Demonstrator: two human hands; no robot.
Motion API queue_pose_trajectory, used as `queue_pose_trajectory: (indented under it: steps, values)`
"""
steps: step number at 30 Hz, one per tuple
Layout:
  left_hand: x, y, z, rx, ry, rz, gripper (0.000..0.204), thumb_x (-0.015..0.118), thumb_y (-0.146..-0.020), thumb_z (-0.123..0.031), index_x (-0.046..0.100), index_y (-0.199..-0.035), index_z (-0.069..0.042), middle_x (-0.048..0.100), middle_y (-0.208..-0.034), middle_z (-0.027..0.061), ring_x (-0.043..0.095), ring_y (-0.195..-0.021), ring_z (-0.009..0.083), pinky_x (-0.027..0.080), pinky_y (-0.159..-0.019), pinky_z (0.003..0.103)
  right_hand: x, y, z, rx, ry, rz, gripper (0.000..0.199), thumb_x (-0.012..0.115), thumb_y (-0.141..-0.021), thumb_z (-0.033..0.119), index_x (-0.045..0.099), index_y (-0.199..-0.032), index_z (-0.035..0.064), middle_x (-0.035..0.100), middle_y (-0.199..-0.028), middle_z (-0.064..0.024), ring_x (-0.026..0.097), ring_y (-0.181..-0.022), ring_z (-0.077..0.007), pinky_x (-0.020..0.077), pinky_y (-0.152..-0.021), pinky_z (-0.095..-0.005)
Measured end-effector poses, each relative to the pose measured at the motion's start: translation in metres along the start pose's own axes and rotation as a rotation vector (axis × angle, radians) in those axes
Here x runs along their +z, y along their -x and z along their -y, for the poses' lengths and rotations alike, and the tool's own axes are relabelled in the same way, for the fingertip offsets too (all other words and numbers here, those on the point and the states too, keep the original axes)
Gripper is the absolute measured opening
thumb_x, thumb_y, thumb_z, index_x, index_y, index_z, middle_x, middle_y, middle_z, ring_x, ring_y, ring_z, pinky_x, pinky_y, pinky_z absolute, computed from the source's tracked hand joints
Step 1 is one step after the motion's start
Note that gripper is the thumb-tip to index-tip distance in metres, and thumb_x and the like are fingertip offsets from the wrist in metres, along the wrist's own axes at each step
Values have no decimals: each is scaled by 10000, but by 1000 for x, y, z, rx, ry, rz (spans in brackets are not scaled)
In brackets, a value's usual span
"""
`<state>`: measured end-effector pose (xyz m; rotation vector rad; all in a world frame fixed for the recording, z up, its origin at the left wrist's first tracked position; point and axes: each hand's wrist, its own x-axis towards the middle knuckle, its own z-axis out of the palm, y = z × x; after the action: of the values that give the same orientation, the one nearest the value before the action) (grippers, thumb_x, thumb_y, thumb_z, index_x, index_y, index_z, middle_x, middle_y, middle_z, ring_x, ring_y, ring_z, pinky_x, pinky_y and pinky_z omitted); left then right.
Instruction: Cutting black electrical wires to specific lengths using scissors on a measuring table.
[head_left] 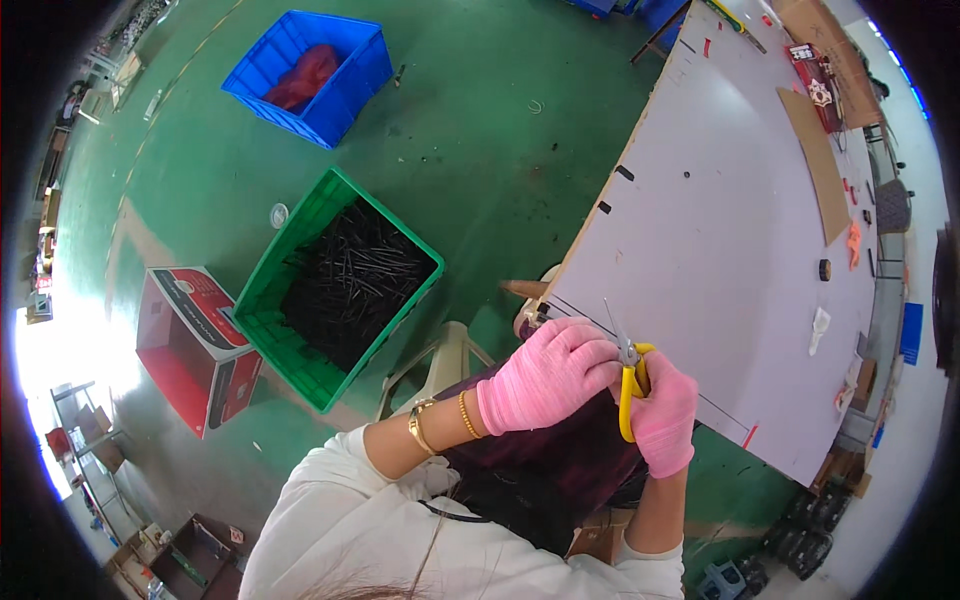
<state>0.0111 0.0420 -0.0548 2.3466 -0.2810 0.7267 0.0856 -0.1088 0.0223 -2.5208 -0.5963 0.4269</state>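
Note:
My right hand (pixel 665 415), in a pink knit glove, is wrapped round a pair of yellow-handled pliers (pixel 628 400). Their metal jaws (pixel 628 352) point up and left, toward my other hand. My left hand (pixel 550 375), gloved the same way, has its fingers closed right beside the jaws; whatever they pinch is hidden. A thin pale sliver (pixel 610 315) sticks up by the jaws. Both hands are over the near edge of the white table (pixel 720 280), where a thin dark line runs along the surface on either side of them and a small red mark (pixel 750 436) lies at its end.
Left of me, a green crate (pixel 335 180) holds many thin black pieces (pixel 355 280). Next to it stands an open red-and-white carton (pixel 190 330); farther off is a blue crate (pixel 370 70) with a red bag. On the table lie a cardboard strip (pixel 815 165) and a black roll (pixel 824 270).

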Motion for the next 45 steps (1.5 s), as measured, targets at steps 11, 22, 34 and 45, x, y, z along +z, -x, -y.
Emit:
queue_pose_trajectory:
  steps: [11, 22, 34, 45]
  values:
    - [0, 2, 1, -2, -17, 20, 261, 687, -754, -156, 643, -1007, -107, 585, -1056, 32, 569, -1084, 251, 455, -940, 411, 3, 0, -6, -77, 16, -19, 231, 778, -755, 156, 644, -858, -2, 598, -703, -224, 615, -628, -393, 483, -549, -390]
    - [0, 4, 2, -11, -5, 24, 249, 679, -767, -191, 645, -1003, -122, 591, -1059, 11, 573, -1080, 225, 457, -953, 397, 1, 0, 1, -40, -1, 2, 239, 772, -765, 149, 683, -936, 8, 623, -716, -210, 640, -627, -356, 493, -559, -370]
    - [-2, -4, 3, -105, 66, 15, 305, 697, -747, -54, 690, -1025, -180, 634, -936, -20, 600, -912, 228, 470, -841, 377, -16, 7, -19, -27, -47, -40, 336, 807, -769, 185, 541, -770, -20, 378, -602, -165, 331, -527, -212, 366, -492, -340]
    - [2, -9, -1, -124, 56, -2, 291, 698, -761, -48, 681, -1024, -174, 629, -909, -1, 592, -908, 234, 465, -820, 396, -29, 9, -38, 67, 41, -54, 355, 796, -797, 278, 605, -814, -20, 545, -691, -232, 513, -586, -389, 450, -554, -401]
